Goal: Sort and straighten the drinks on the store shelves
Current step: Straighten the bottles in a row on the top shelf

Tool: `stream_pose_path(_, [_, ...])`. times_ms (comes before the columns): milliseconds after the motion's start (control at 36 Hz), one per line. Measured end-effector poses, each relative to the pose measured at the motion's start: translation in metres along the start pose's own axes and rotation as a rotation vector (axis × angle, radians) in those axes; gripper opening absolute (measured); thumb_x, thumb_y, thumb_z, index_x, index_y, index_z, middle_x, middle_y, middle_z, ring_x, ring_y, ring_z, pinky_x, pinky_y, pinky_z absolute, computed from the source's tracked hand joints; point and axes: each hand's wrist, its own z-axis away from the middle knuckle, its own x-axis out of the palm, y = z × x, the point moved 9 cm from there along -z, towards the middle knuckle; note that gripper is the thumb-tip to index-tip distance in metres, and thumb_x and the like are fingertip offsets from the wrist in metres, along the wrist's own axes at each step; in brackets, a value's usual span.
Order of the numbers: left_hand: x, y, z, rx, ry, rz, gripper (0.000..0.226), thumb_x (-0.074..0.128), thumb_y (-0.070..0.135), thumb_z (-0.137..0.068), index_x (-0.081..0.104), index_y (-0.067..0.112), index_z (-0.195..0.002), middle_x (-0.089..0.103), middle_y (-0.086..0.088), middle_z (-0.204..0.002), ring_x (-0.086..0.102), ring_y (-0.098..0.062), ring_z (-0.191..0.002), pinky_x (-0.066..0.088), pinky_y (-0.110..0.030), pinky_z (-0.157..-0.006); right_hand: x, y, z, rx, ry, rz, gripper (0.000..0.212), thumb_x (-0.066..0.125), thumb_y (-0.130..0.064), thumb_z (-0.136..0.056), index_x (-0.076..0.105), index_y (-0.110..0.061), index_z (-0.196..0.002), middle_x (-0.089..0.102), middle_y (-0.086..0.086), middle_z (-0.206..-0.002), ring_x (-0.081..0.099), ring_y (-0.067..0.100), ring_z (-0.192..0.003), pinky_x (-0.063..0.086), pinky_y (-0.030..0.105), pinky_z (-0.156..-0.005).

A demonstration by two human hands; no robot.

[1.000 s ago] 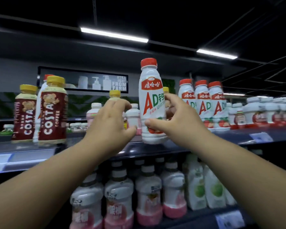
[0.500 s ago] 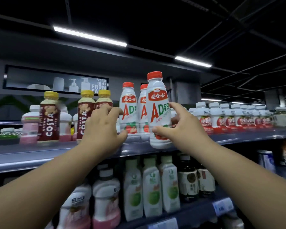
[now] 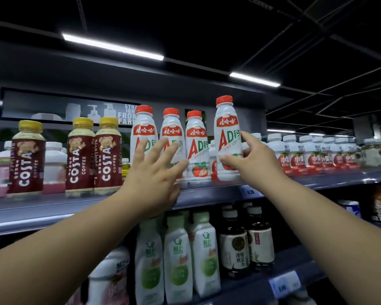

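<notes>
Swinging rightward along the upper shelf (image 3: 53,208), the person's reach carries the held bottle (image 3: 227,137) past the row of three matching bottles (image 3: 195,146). A second ago it hung left of them, out in front of the shelf edge. Now it stands upright just to their right, level with them. Whether its base already rests on the shelf I cannot tell.

The right hand (image 3: 249,164) grips it low down, thumb across the front, fingers round the far side. The left hand (image 3: 154,179), loosely curled a moment ago, has opened out. Its spread fingers reach in front of the two leftmost bottles of the row and hold nothing; I cannot tell whether they touch. To my eye the stray has reached its own kind, so what remains here is letting go and squaring the row.

Left of the row, the brown yellow-capped bottles (image 3: 80,155) read "COSTA COFFEE" up their sides. The red-capped white ones carry a red band of Chinese characters, a big red-and-green "AD" and strawberries. The wall sign (image 3: 124,114) behind reads "FROM FARM", its upper lines partly hidden. The price tag (image 3: 250,191) on the shelf edge is too blurred to read.
</notes>
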Motion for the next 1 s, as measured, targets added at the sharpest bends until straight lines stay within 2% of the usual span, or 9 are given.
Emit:
stream_pose_path(111, [0.006, -0.002, -0.002, -0.002, -0.008, -0.008, 0.060, 0.036, 0.057, -0.085, 0.057, 0.028, -0.134, 0.046, -0.015, -0.150, 0.035, -0.039, -0.143, 0.021, -0.067, -0.113, -0.003, -0.004, -0.017, -0.022, 0.034, -0.030, 0.053, 0.083, -0.038, -0.077, 0.051, -0.053, -0.116, 0.074, -0.014, -0.097, 0.074, 0.009, -0.085, 0.059, 0.043, -0.086])
stream_pose_path(222, [0.012, -0.004, -0.001, -0.031, -0.007, 0.006, 0.058, 0.040, 0.056, -0.084, 0.054, 0.029, -0.134, 0.044, -0.015, -0.151, 0.036, -0.040, -0.142, 0.019, -0.067, -0.114, 0.002, -0.006, -0.027, -0.034, 0.043, -0.025, 0.065, 0.083, -0.030, -0.081, 0.048, -0.042, -0.134, 0.068, -0.016, -0.100, 0.070, 0.010, -0.091, 0.059, 0.036, -0.084])
stream_pose_path(333, [0.012, -0.004, -0.002, -0.033, 0.001, -0.012, 0.062, 0.035, 0.056, -0.084, 0.054, 0.029, -0.136, 0.044, -0.014, -0.152, 0.038, -0.039, -0.140, 0.017, -0.067, -0.115, 0.020, 0.001, -0.029, -0.039, -0.021, -0.046, 0.063, 0.082, -0.019, -0.083, 0.051, -0.036, -0.134, 0.063, -0.022, -0.093, 0.065, 0.001, -0.089, 0.051, 0.022, -0.071])
stream_pose_path(417, [0.014, -0.003, -0.001, -0.027, 0.005, -0.022, 0.062, 0.036, 0.056, -0.084, 0.055, 0.027, -0.136, 0.044, -0.014, -0.151, 0.041, -0.037, -0.138, 0.017, -0.067, -0.115, 0.035, 0.016, -0.031, -0.010, -0.064, -0.067, 0.062, 0.083, -0.017, -0.081, 0.053, -0.038, -0.132, 0.067, -0.019, -0.095, 0.068, 0.005, -0.092, 0.056, 0.030, -0.081])
stream_pose_path(528, [0.015, -0.001, -0.002, -0.021, 0.023, -0.040, 0.061, 0.039, 0.054, -0.084, 0.056, 0.026, -0.135, 0.046, -0.015, -0.150, 0.046, -0.036, -0.134, 0.019, -0.068, -0.114, 0.049, 0.038, -0.034, 0.025, -0.082, -0.075, 0.047, 0.083, -0.027, -0.078, 0.058, -0.052, -0.109, 0.075, -0.012, -0.101, 0.072, 0.010, -0.093, 0.058, 0.044, -0.090])
stream_pose_path(694, [0.016, -0.002, -0.002, -0.025, 0.028, -0.040, 0.062, 0.038, 0.054, -0.084, 0.057, 0.026, -0.136, 0.046, -0.015, -0.150, 0.046, -0.036, -0.134, 0.018, -0.068, -0.114, 0.044, 0.037, -0.026, 0.007, -0.055, 0.027, 0.055, 0.075, -0.034, -0.085, 0.052, -0.043, -0.134, 0.067, -0.023, -0.101, 0.064, 0.006, -0.096, 0.053, 0.036, -0.089])
stream_pose_path(778, [0.016, -0.002, -0.001, -0.027, 0.020, -0.034, 0.062, 0.038, 0.053, -0.083, 0.056, 0.025, -0.136, 0.046, -0.015, -0.150, 0.046, -0.036, -0.134, 0.017, -0.068, -0.115, 0.045, 0.035, -0.021, 0.004, -0.062, 0.070, 0.054, 0.070, -0.039, -0.089, 0.047, -0.041, -0.137, 0.067, -0.017, -0.111, 0.063, 0.013, -0.106, 0.052, 0.039, -0.092])
stream_pose_path(861, [0.017, -0.001, -0.001, -0.030, 0.000, -0.031, 0.063, 0.037, 0.053, -0.083, 0.055, 0.026, -0.136, 0.045, -0.015, -0.150, 0.044, -0.036, -0.135, 0.016, -0.067, -0.115, 0.044, 0.035, -0.019, 0.008, -0.061, 0.103, 0.057, 0.067, -0.039, -0.092, 0.043, -0.036, -0.143, 0.064, -0.013, -0.119, 0.059, 0.014, -0.109, 0.048, 0.035, -0.089])
stream_pose_path(1000, [0.014, -0.002, 0.000, -0.037, -0.019, -0.010, 0.064, 0.035, 0.055, -0.085, 0.049, 0.028, -0.141, 0.038, -0.012, -0.155, 0.037, -0.034, -0.141, 0.013, -0.065, -0.117, 0.046, 0.031, -0.016, 0.017, -0.043, 0.075, 0.054, 0.068, -0.037, -0.091, 0.046, -0.032, -0.140, 0.064, -0.004, -0.128, 0.060, 0.021, -0.116, 0.046, 0.032, -0.086])
